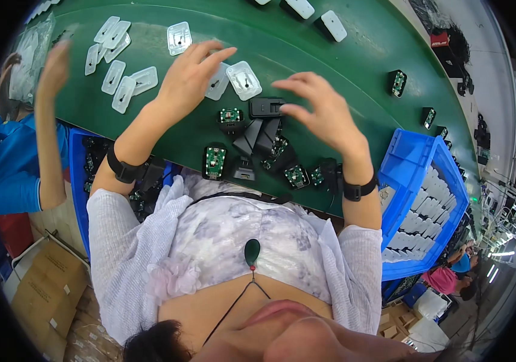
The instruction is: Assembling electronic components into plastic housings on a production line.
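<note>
One co-worker's hand (56, 67), blurred, is raised at the left end of a green worktop (354, 78), beside a clear plastic bag (27, 66). Next come scattered white plastic shells (113, 77), some overlapping, lying between the far and near edges; they look thin, stiff and light, perhaps slippery, so a pinch on the raised rim should suit them. The wearer's left hand (190, 78) follows, its fingers spread and slightly bent, with nothing visible in them, just beside two more shells; another lies beyond the knuckles, toward the far edge. Between the hands and the near edge sits a cluster of black casings (246, 137), several with exposed green circuit boards (215, 160). These look rigid and probably heavier than the shells; the boards seem fragile, so the plain black side walls are the safer hold. The right hand (324, 114) is open, thumb and fingers parted, beside the casing farthest from the near edge; contact cannot be told. Far right, beside the worktop, a blue crate (398, 151) holds white parts (424, 214).
</note>
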{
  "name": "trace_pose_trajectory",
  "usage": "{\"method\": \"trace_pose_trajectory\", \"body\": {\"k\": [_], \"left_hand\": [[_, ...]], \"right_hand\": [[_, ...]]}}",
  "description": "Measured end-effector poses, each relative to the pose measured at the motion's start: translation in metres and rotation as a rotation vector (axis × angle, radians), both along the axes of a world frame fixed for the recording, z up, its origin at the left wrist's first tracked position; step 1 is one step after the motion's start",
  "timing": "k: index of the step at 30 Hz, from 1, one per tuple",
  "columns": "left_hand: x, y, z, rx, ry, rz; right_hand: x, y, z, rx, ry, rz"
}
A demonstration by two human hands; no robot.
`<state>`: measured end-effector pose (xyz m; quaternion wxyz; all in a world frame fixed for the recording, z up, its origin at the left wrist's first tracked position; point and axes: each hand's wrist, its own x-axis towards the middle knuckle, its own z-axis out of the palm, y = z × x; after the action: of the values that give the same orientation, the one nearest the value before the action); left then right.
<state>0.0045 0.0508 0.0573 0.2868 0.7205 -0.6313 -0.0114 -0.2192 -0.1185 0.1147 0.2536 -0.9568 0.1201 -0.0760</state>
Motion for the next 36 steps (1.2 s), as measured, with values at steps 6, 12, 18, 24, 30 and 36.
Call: {"method": "trace_pose_trajectory", "body": {"k": [6, 12, 18, 24, 30, 36], "left_hand": [[-0.008, -0.019, 0.003, 0.102, -0.260, -0.279], [-0.024, -0.047, -0.012, 0.071, -0.129, -0.199], [-0.037, -0.067, -0.023, -0.060, -0.060, -0.186], [-0.029, -0.052, -0.015, -0.133, 0.173, -0.164], [-0.025, -0.043, -0.013, -0.108, 0.211, -0.156], [-0.023, -0.039, -0.021, -0.095, 0.042, -0.160]], "right_hand": [[0.006, 0.016, -0.020, 0.057, 0.078, 0.045], [-0.011, -0.013, -0.029, -0.104, -0.065, -0.153], [-0.027, -0.016, -0.022, -0.145, -0.008, -0.218], [-0.006, -0.015, -0.019, -0.098, -0.175, -0.171], [0.025, -0.013, -0.024, -0.182, -0.158, -0.035], [0.031, -0.010, -0.032, -0.216, -0.118, -0.003]]}}
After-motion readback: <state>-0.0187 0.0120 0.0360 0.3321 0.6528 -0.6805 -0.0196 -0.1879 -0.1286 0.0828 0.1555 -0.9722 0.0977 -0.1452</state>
